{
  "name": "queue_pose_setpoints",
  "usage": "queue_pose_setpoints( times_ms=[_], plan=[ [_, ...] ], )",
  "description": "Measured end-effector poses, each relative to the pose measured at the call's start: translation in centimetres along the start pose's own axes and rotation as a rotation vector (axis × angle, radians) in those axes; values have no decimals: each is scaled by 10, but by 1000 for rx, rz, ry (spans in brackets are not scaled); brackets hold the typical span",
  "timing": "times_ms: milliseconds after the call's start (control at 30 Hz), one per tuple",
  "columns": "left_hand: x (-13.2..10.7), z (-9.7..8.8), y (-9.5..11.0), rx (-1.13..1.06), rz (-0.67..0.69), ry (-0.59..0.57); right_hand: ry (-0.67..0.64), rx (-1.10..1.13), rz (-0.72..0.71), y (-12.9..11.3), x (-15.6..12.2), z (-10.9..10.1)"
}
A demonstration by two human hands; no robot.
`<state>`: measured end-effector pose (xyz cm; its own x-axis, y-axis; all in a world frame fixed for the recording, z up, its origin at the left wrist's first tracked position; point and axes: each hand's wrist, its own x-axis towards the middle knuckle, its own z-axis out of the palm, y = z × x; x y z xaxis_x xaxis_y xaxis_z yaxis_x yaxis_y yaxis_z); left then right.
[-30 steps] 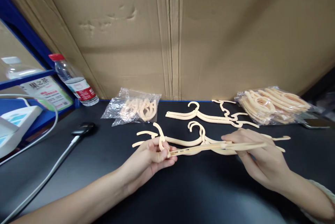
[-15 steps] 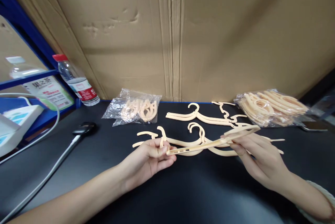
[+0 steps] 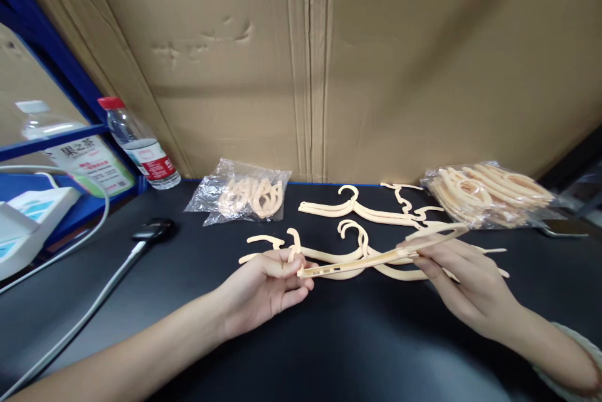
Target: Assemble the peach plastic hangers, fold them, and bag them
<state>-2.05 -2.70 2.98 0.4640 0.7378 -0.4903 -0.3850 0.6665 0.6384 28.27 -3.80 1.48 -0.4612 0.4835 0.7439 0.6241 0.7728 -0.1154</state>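
My left hand [image 3: 268,292] pinches a small cream plastic hanger hook [image 3: 294,240] between thumb and fingers. The hook meets the left end of a cream hanger arm [image 3: 360,263], its slotted edge facing me; whether they are locked together I cannot tell. My right hand [image 3: 463,283] is closed on the arm's wider right end, fingers partly covering it. Beneath, on the black table, lie hangers [image 3: 336,254] with double hooks, partly hidden by my hands. Farther back rests another hanger [image 3: 329,209], beside loose hook pieces [image 3: 403,200].
A clear bag of hooks [image 3: 256,196] lies at the back left, and a bag of hanger arms [image 3: 489,192] at the back right. Cardboard [image 3: 235,76] walls the rear. To the left are a bottle [image 3: 145,151], a black plug [image 3: 153,231] with white cable, and a power strip [image 3: 37,220].
Hardly anything differs. Both hands keep their hold on the hook and the hanger arm, and the view has shifted very slightly.
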Motion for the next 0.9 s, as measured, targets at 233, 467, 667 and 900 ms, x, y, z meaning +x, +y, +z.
queue_pose_setpoints(
  times_ms=[233,467,667,900],
  plan=[
    [-1,2,2,39,-13,-7,-29,13,-10,-2,2,-2],
    [-1,2,4,72,-30,-57,-29,45,0,-1,3,-3],
    [-1,1,3,110,-15,-112,-18,47,9,-1,4,-4],
    [-2,4,-2,201,74,-51,-23,-1,-11,-2,4,-3]
  ],
)
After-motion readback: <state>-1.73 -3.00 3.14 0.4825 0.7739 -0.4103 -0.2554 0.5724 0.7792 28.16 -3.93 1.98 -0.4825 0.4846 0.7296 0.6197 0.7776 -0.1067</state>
